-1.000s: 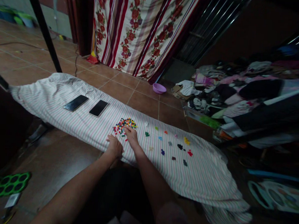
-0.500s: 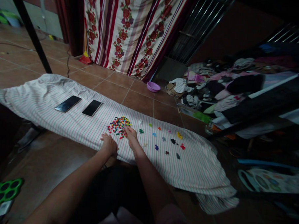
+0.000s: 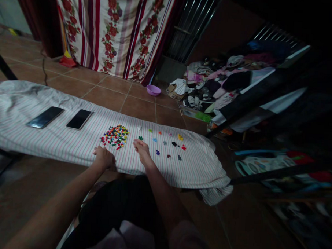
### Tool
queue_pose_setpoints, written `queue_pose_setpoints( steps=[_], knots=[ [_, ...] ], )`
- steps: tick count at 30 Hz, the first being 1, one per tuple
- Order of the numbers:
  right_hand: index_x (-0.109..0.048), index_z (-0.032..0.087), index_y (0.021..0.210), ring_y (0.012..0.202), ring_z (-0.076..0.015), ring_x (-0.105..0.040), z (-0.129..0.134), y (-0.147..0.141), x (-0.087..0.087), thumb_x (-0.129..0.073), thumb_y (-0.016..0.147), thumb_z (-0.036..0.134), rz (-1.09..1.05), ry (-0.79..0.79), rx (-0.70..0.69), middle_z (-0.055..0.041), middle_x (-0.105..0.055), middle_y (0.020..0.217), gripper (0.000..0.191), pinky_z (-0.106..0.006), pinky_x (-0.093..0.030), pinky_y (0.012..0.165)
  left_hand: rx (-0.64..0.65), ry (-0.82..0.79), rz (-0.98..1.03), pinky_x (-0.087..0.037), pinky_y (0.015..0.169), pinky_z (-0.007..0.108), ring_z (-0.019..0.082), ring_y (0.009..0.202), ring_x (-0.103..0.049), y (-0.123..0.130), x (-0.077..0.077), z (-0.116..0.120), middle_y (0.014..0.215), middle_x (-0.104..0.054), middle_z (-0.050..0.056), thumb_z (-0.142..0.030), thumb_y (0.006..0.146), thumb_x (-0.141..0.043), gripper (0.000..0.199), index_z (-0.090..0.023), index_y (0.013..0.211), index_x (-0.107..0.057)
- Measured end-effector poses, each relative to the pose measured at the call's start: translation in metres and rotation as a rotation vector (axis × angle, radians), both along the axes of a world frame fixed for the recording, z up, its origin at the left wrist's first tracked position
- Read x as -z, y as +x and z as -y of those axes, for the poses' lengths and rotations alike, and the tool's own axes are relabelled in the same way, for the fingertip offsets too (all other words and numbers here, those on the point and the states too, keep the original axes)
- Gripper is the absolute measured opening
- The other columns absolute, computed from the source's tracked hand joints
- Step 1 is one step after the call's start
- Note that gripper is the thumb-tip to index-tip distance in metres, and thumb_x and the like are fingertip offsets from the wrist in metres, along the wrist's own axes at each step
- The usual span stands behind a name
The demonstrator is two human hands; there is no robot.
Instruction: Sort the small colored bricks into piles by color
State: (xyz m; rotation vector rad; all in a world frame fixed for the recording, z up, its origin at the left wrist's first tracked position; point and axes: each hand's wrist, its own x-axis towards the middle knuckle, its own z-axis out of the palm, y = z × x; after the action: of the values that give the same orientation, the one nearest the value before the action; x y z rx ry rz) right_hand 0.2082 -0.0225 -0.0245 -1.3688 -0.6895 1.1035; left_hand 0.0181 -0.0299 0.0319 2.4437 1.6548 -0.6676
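On the striped cloth [image 3: 79,144] lies a mixed pile of small coloured pieces [image 3: 115,136]. To its right are little single-colour groups, among them dark green [image 3: 140,138], light blue [image 3: 154,139], black [image 3: 174,144], yellow [image 3: 180,137] and red [image 3: 183,147]. My left hand [image 3: 104,157] rests at the near edge of the pile, its fingers curled and partly hidden. My right hand [image 3: 141,150] is just below the dark green group, thumb and fingertips pinched together; whatever is between them is too small to make out.
Two dark phones [image 3: 45,117] [image 3: 79,119] lie left of the pile. Beyond the cloth are a purple basin [image 3: 153,90], a floral curtain [image 3: 123,31] and heaped clothes [image 3: 212,82]. Dark bars [image 3: 251,178] stand at the right.
My right hand has left the pile and moved right, to the dark green group. My left hand stays near the pile's front edge. The whole view has shifted to the right.
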Motion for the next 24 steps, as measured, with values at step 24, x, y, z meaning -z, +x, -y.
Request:
queue_pose_setpoints(
  steps=[24],
  knots=[
    [-0.068, 0.02, 0.093, 0.083, -0.0181, -0.067, 0.038, 0.168, 0.001, -0.055, 0.074, 0.019, 0.849, -0.154, 0.299, -0.0046, -0.073, 0.09, 0.023, -0.029, -0.051, 0.078, 0.036, 0.069, -0.019, -0.046, 0.078, 0.046, 0.043, 0.108, -0.058, 0.001, -0.014, 0.01, 0.112, -0.065, 0.026, -0.04, 0.09, -0.042, 0.046, -0.01, 0.103, -0.074]
  ],
)
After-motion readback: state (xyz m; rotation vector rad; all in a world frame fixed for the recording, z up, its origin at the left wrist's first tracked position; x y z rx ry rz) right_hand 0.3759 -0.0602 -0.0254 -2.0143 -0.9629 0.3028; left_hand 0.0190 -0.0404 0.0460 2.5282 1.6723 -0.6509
